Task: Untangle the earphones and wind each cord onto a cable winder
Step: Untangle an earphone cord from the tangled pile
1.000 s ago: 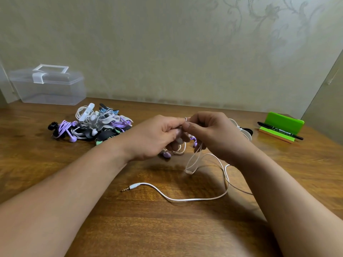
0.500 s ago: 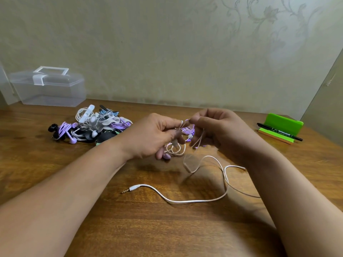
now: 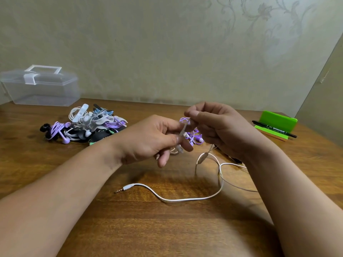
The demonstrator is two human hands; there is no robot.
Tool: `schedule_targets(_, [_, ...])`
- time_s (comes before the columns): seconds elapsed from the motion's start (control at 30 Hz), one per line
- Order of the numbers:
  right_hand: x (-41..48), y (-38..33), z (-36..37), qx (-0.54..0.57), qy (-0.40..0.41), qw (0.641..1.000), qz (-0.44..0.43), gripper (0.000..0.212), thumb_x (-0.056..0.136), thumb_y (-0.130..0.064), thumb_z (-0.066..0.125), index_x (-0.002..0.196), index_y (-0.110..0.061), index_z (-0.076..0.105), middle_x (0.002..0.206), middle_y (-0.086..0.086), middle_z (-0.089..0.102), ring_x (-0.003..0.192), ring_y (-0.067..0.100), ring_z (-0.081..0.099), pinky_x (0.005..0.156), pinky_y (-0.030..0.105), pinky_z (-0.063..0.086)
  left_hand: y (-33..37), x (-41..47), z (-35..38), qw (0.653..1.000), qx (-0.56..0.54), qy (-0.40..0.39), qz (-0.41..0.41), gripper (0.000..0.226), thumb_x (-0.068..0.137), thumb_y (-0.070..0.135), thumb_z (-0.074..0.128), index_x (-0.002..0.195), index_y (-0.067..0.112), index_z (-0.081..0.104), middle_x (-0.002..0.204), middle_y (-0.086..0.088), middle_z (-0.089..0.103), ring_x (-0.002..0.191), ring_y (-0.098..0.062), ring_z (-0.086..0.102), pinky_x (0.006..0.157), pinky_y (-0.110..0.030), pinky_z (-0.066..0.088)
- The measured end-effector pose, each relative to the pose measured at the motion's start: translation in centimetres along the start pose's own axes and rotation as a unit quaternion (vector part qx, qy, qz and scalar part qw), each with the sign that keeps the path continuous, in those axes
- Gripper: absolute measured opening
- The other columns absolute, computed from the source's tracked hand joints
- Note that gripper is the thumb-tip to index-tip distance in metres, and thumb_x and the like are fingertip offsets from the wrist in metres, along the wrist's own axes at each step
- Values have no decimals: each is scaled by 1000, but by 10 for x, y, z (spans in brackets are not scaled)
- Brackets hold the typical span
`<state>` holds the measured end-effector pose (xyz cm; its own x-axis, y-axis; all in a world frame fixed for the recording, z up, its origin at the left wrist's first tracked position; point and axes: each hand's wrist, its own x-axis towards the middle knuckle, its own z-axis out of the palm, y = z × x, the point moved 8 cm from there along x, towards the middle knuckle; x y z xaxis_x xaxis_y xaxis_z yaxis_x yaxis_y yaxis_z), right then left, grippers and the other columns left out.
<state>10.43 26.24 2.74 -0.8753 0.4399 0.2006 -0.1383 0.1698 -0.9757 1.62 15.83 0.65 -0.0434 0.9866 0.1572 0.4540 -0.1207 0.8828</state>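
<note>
Head view: earphone pile point(image 3: 87, 125) left, clear box point(image 3: 40, 89) behind.

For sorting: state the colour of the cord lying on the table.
White cord, clearest in the head view.

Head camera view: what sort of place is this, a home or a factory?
Most likely a room in a home: a wooden table stands against a wall with floral wallpaper, and it holds a clear plastic box, a pile of earphones and a pen.
</note>
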Motion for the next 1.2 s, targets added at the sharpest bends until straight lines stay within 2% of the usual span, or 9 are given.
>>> schedule_targets(0.17, [0, 1, -3, -30, 4, 1000, -2, 10, 103, -9, 59, 97, -7, 67, 61, -5, 61, 45, 6, 28, 41, 18, 25, -9, 2, -14, 998, -28, 54, -9, 35, 108, 7, 48, 133, 21, 67, 70, -13, 72, 41, -13, 55, 79, -79, 44])
schedule_targets(0.27, [1, 3, 0, -22, -14, 1000, 3, 10, 104, -8, 58, 100, -4, 66, 73, 7, 66, 45, 7, 29, 40, 18, 25, -17, 3, -31, 985, -97, 139, -26, 40, 107, 6, 48, 146, 14, 55, 57, -10, 66, 39, -16, 52, 71, -59, 57])
schedule_targets(0.4, [4, 11, 0, -52, -27, 998, 24, 14, 105, -7, 56, 107, -5, 69, 81, 13, 69, 45, 8, 33, 40, 18, 27, -20, 0, -56, 949, -223, 223, -20, 37, 106, 8, 47, 142, 12, 54, 111, -6, 78, 39, -8, 47, 43, -18, 38])
schedule_targets(0.7, [5, 26, 7, -174, -7, 984, 41, 13, 105, -17, 61, 110, -8, 70, 83, 9, 76, 48, 7, 40, 44, 17, 34, -17, 2, -45, 970, -142, 198, -12, 58, 106, 4, 49, 158, 24, 35, 119, -4, 76, 37, -8, 41, 47, -20, 34])
schedule_targets(0.83, [5, 19, 14, -230, -2, 973, 2, 12, 103, -24, 66, 101, -14, 72, 80, 4, 76, 49, 3, 45, 47, 15, 36, -17, -1, -46, 975, 28, 218, -12, 62, 106, -1, 47, 160, 25, 34, 117, 12, 74, 35, -14, 47, 44, -23, 47])
schedule_targets(0.97, [4, 7, 2, -262, 64, 962, -42, 11, 99, -22, 71, 90, -16, 74, 72, -3, 74, 58, 5, 60, 55, 19, 43, -11, -3, -24, 981, 138, 129, -34, 61, 106, 7, 46, 152, 47, 39, 109, 7, 74, 50, -32, 61, 51, -32, 56])
schedule_targets(1.03, [3, 3, -2, -276, 83, 956, -61, 7, 96, -21, 75, 92, -16, 75, 77, -3, 76, 64, 6, 64, 60, 20, 46, -5, -5, -14, 986, 136, 86, -37, 52, 108, 13, 48, 142, 52, 47, 107, -1, 77, 60, -21, 66, 47, -25, 48])
schedule_targets(1.13, [2, -1, -1, -274, 77, 956, -78, 5, 95, -20, 77, 95, -15, 76, 83, 2, 78, 69, 6, 66, 62, 21, 48, -1, -4, -17, 991, 104, 76, -34, 34, 108, 14, 50, 134, 33, 62, 100, -11, 77, 69, -7, 66, 49, -19, 51])
schedule_targets(1.2, [0, -6, 1, -240, 68, 964, -96, 7, 96, -15, 75, 98, -9, 74, 84, 5, 77, 63, 3, 62, 58, 16, 46, -4, -5, -17, 991, 107, 62, -46, 29, 107, 14, 53, 132, 22, 66, 94, -9, 79, 75, -12, 69, 66, -34, 62])
